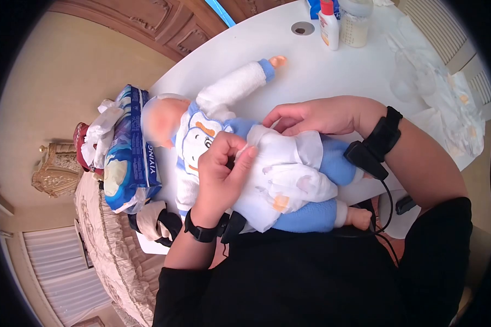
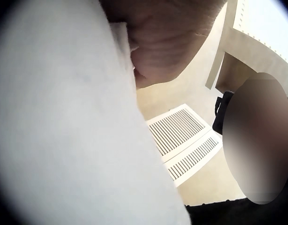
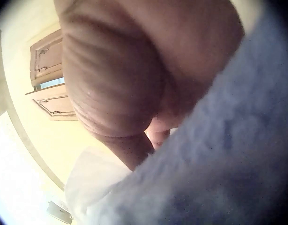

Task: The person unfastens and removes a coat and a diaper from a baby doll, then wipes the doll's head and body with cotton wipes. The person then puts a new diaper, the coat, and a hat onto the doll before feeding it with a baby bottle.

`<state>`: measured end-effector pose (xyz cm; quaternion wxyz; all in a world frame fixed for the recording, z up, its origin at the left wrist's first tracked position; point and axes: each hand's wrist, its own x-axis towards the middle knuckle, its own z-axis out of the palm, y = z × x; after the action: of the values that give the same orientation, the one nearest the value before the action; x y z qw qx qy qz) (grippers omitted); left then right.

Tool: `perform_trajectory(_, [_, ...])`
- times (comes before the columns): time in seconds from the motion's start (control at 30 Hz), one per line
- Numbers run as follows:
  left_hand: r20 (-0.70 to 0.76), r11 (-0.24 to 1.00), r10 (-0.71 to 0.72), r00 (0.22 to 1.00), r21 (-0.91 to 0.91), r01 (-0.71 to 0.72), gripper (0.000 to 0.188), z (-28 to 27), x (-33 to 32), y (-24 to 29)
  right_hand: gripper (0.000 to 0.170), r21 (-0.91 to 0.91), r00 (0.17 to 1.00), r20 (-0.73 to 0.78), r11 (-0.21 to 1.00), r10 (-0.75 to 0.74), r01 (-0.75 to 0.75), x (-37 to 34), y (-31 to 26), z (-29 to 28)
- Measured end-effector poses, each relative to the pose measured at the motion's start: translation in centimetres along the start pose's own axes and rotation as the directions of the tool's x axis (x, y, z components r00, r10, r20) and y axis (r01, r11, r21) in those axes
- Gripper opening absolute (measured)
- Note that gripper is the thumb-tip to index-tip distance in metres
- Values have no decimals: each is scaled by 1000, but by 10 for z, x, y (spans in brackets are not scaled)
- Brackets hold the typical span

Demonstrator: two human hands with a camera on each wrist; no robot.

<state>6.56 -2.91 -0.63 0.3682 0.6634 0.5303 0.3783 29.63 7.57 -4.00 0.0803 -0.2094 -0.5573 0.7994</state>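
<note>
A baby doll [image 1: 232,92] in a white and blue fleece outfit lies on its back on the white table. Across its middle and upper legs lies a white diaper [image 1: 273,158] with faint printed patches. My left hand [image 1: 218,171] pinches the diaper's waist edge between thumb and curled fingers, just below the doll's bib [image 1: 197,140]. On the far side of the waist, my right hand [image 1: 324,117] has its thumb and bent fingers at the other diaper edge. White material fills much of the left wrist view; blue fleece [image 3: 228,140] lies close under the right hand.
At the back of the table [image 1: 213,54] stand a white bottle with a red cap [image 1: 328,27] and a milk bottle [image 1: 355,24]. A crumpled printed sheet [image 1: 442,92] covers the right side. Beyond the doll's head is a blue YIYING pack [image 1: 131,147].
</note>
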Motion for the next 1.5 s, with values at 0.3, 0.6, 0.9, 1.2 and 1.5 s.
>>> perform_trajectory(0.3, [4,926,342,940,168,-338,19,-1,7,1,56,65,968,74,967,241,-246,-18,-12,18])
perform_trajectory(0.6, [200,868,328,924,323,-378,19,-1,18,24,70,-429,959,-275,885,65,-183,-28,-20,46])
perform_trajectory(0.9, [331,913,282,901,195,-358,12,-15,13,10,69,-511,934,-356,832,24,-216,-35,-18,58])
perform_trajectory(1.2, [12,995,78,997,-57,-77,25,-1,0,12,57,-585,894,-417,802,-167,-122,-47,-19,82])
perform_trajectory(1.5, [175,935,301,938,139,-326,26,-6,8,3,40,-944,738,-245,328,-628,-35,-54,-3,118])
